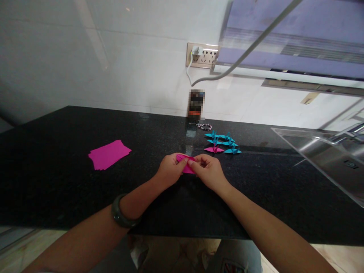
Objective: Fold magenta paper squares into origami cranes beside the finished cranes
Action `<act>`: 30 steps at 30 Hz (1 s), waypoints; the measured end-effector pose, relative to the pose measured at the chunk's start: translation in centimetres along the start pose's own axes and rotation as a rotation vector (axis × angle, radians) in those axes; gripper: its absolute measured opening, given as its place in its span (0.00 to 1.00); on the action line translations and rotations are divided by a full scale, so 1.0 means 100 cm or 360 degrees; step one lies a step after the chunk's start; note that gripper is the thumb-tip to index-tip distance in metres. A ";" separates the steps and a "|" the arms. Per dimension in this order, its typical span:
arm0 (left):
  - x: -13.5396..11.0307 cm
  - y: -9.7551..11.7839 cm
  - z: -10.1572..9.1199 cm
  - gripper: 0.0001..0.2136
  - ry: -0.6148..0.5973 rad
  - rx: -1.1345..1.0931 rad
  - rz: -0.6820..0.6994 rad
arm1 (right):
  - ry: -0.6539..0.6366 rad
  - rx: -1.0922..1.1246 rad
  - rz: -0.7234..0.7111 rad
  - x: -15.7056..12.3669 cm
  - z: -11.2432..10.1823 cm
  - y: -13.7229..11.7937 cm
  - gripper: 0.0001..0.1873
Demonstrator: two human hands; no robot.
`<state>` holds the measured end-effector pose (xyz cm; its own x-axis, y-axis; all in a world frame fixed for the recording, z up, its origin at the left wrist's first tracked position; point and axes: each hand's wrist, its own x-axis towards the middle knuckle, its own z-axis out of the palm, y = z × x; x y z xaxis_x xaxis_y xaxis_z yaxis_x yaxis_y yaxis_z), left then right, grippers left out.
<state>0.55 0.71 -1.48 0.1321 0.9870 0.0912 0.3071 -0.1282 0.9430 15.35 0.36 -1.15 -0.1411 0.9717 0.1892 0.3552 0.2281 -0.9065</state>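
Note:
Between my two hands is a small folded piece of pink origami paper (pixel 189 168), held just above the dark counter near its front. My left hand (pixel 170 167) pinches its left side, thumb on top. From the other side my right hand (pixel 209 168) grips it, its thumb meeting the left thumb at the middle. Fingers cover much of the paper, so its exact folded shape is partly hidden. Beyond my right hand stand several blue paper cranes (pixel 231 142) and one pink paper crane (pixel 214 149). A stack of pink paper sheets (pixel 109 154) lies to the left.
A black stone counter (pixel 71 189) runs along the tiled wall. Against the wall stands a phone-like object (pixel 196 104), blurred out, with a beaded strap (pixel 205 127) before it. A steel sink (pixel 335 155) is at right. A grey cable (pixel 241 57) hangs near the wall socket (pixel 209 57).

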 end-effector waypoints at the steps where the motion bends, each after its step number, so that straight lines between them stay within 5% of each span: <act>1: 0.000 -0.001 0.000 0.14 0.0013 0.0015 0.0012 | -0.0028 0.0030 0.0052 0.001 0.001 0.001 0.11; 11: -0.001 0.001 0.001 0.14 0.0082 0.0040 -0.0017 | 0.0053 -0.0164 -0.0034 0.003 -0.002 0.008 0.10; 22: -0.005 0.004 0.001 0.12 0.0082 0.0337 0.0262 | 0.0151 -0.0429 -0.0226 0.002 0.000 0.004 0.09; 30: -0.007 0.003 0.001 0.12 0.0060 0.0265 0.0260 | 0.0144 -0.0438 -0.0258 0.003 0.000 0.005 0.07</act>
<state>0.61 -0.07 -1.30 0.1585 0.9543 0.2533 0.4362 -0.2978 0.8492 15.45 0.72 -1.56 -0.1382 0.9200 0.3666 0.5731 0.3762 -0.7280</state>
